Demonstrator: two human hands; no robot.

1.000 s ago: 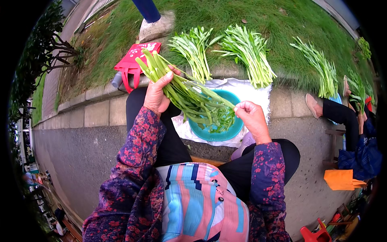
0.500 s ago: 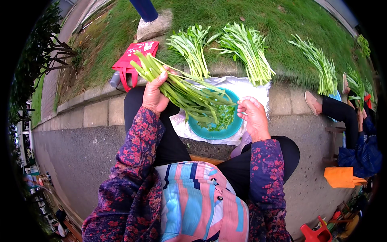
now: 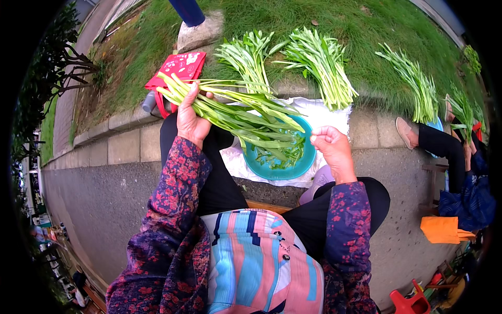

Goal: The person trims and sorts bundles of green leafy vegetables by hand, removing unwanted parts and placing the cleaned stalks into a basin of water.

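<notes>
My left hand (image 3: 192, 118) is closed round the pale stems of a bunch of leafy greens (image 3: 243, 118) that look like water spinach. The stem ends stick out past my thumb, and the leaves fan rightward over a teal basin (image 3: 310, 157). Loose torn leaves (image 3: 282, 158) lie inside the basin. By its right rim, my right hand (image 3: 330, 149) has thumb and forefinger pinched together, just off the leaf tips; what it pinches, if anything, is too small to make out. The basin rests on a white sheet (image 3: 339, 121).
Two heaps of similar greens (image 3: 324, 73) lie beyond the basin, on the kerb and grass. A red bag (image 3: 180, 68) and a grey bottle (image 3: 149, 102) are at the left. To the right, another person's legs (image 3: 442, 149) stretch beside more greens (image 3: 423, 99). A red stool (image 3: 410, 301) stands lower right.
My left hand has moved slightly left with the bunch, whose leaves now lie flatter over the basin. My right hand has shifted a little right, its fingers now apart from the leaf tips.
</notes>
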